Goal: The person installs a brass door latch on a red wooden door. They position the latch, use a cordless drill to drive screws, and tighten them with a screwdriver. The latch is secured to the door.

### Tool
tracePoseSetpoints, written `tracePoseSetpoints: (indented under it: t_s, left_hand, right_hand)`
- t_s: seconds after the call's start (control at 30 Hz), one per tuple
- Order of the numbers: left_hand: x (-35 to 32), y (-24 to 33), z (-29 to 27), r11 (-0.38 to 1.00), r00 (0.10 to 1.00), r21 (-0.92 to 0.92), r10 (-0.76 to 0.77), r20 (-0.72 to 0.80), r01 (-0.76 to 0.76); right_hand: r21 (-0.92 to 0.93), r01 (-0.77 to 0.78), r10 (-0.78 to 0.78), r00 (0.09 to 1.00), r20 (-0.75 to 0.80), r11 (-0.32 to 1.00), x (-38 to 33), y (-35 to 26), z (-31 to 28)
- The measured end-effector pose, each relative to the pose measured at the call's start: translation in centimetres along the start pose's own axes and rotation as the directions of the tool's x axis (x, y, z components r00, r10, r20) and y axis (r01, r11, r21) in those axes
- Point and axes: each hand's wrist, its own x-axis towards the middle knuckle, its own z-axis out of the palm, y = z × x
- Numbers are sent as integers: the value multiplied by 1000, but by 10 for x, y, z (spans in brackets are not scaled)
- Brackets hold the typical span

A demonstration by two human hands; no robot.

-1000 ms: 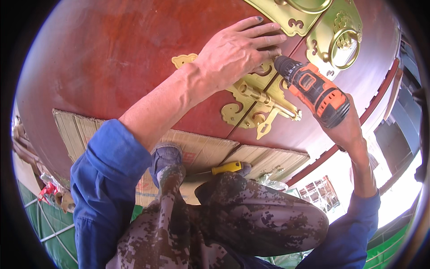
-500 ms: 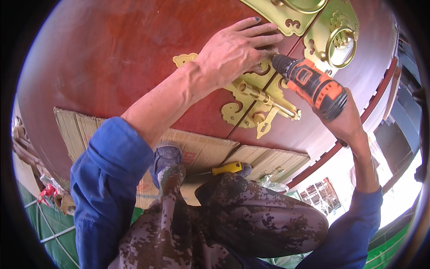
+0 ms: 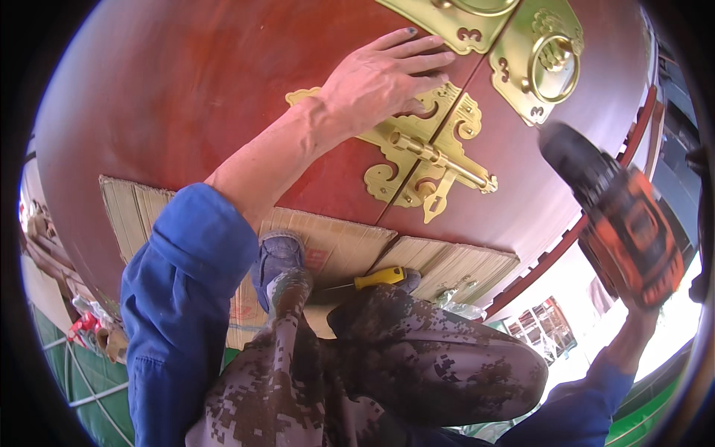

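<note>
My left hand (image 3: 370, 88) lies with fingers stretched over the upper left part of an ornate brass latch plate (image 3: 467, 153). The plate sits across the seam of a dark red wooden cabinet (image 3: 223, 97), and part of it is hidden under the palm. A sliding brass bolt (image 3: 432, 158) runs along it, with a hanging tab below. Off to the right, my right hand (image 3: 642, 313) grips an orange and black cordless drill (image 3: 633, 223), held apart from the latch plate. The drill is smeared by motion and hides most of that hand.
Brass plates with ring pulls (image 3: 553, 71) are fixed on the cabinet above the latch. Flattened cardboard (image 3: 335, 231) lies along its lower edge, under my shoe (image 3: 280, 257). A yellow-handled screwdriver (image 3: 381, 278) rests by my knee.
My right hand has drawn the drill away from the latch plate, to the right and down. My left hand has shifted only slightly, and its fingers remain stretched on the plate.
</note>
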Motion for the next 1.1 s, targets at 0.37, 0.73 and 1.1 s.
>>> tracePoseSetpoints:
  t_s: [0.37,0.73,1.1]
  left_hand:
    - [11,-23,-20,902,926,223,336,174,-369]
    - [26,4,-53,997,981,-73,9,193,6]
    - [-136,134,-82,980,941,-76,-152,301,182]
  right_hand:
    - [476,-407,483,875,-42,779,-225,92,141]
    - [564,-714,909,293,-296,414,-360,167,483]
    - [552,-587,805,407,-431,592,-311,128,406]
